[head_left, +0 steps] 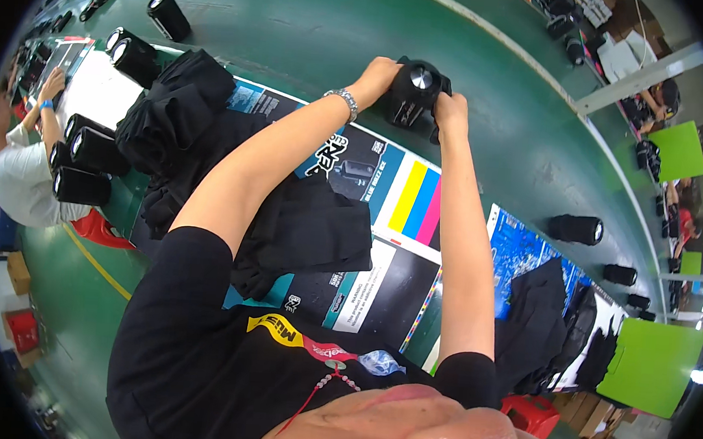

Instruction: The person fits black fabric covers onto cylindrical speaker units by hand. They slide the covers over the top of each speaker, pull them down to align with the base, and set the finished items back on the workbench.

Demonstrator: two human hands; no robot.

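**Two-Handed Hold on the Speaker**

The speaker (414, 93) is located ahead of the body, at the far ends of both arms, above or on the green desk (300, 16); contact with the surface cannot be told. Its round end, with a silver centre, faces upward.

Left hand (376, 81): fingers clamped on the left side of the speaker, tips partly hidden. A bracelet (343, 101) encircles the wrist.

Right hand (452, 116): fingers closed on a dark part at the right side of the speaker. Whether this part is a strap or the body cannot be told.

Near side: a printed sheet (403, 211) with yellow, blue and magenta stripes lies between the forearms. Black cloths (310, 225) lie in a heap over it, and a taller cloth heap (186, 118) lies to the left of the left forearm. To the right of the right forearm, a blue sheet (508, 247) lies partly under further dark cloths (533, 310).

Surroundings: one black cylinder (168, 16) is at the upper left of the desk; another (576, 229) lies on its side at the right. A cylinder group (95, 151) is at the left, near a co-worker (32, 181) in a white top. A green board (651, 367) is at the far right.
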